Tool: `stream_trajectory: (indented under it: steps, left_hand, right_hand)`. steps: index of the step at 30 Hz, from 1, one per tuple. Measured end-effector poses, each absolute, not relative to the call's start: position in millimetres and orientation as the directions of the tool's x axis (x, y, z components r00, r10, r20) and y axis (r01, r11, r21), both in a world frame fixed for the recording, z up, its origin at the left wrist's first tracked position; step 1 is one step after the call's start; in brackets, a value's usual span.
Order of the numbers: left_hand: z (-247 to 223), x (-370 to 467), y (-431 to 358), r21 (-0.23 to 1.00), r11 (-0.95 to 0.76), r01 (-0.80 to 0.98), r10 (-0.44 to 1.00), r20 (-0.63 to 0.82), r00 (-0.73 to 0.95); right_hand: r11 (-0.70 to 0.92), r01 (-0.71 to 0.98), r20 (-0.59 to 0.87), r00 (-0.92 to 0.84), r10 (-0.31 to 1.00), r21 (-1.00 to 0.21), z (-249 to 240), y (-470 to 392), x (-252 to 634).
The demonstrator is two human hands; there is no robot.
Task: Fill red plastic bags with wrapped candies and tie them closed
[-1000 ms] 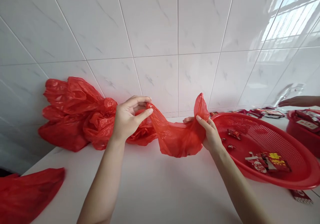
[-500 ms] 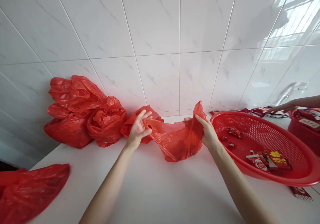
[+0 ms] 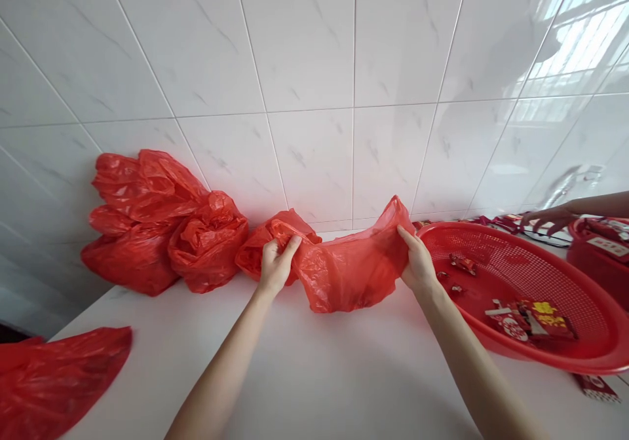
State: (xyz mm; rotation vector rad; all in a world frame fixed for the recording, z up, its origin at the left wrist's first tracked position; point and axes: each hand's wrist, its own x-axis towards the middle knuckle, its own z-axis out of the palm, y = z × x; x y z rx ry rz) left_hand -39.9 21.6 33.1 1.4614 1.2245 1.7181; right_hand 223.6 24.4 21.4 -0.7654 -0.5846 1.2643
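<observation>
A thin red plastic bag (image 3: pixel 351 273) is stretched between my two hands above the white table (image 3: pixel 314 374). My left hand (image 3: pixel 278 264) pinches its left end, thumb on top. At the other end, my right hand (image 3: pixel 417 256) grips the bag's right side, with some of its fingers hidden behind the plastic. Just behind my left hand, against the wall, lies another crumpled red bag (image 3: pixel 253 250).
Bulging red bags (image 3: pixel 142 224) are piled at the left by the tiled wall. Another red bag (image 3: pixel 63 374) lies front left. A red perforated basket (image 3: pixel 521 250) at right holds several wrapped snacks (image 3: pixel 548 319). Beyond it, another person's hand (image 3: pixel 553 217) is near a second red container (image 3: pixel 597 263).
My left hand has closed on the bag's left end, having been spread open beside it. The bag is now pulled wider and flatter between my hands.
</observation>
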Motion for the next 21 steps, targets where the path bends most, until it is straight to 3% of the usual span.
stream_trajectory:
  steps: [4, 8, 11, 21]
  left_hand:
    - [37.7, -34.8, 29.7, 0.919, -0.394, 0.026, 0.872, 0.382, -0.304]
    - [42.2, -25.5, 31.7, 0.942, -0.323, -0.087, 0.914, 0.287, -0.286]
    - [41.6, -22.6, 32.8, 0.955, -0.286, -0.076, 0.936, 0.261, -0.238]
    - [81.5, -45.3, 25.2, 0.833, -0.51, 0.212, 0.839, 0.537, -0.091]
  right_hand:
    - [0.086, -0.65, -0.063, 0.202, 0.977, -0.755, 26.8, 20.8, 224.8]
    - [0.097, -0.614, 0.063, 0.076, 0.995, -0.783, 36.4, 13.3, 227.4]
    - [0.096, -0.554, 0.107, 0.013, 0.994, -0.827, 39.4, 11.3, 229.8]
    - [0.266, -0.41, 0.267, 0.054, 0.962, -0.873, 59.2, -5.8, 237.4]
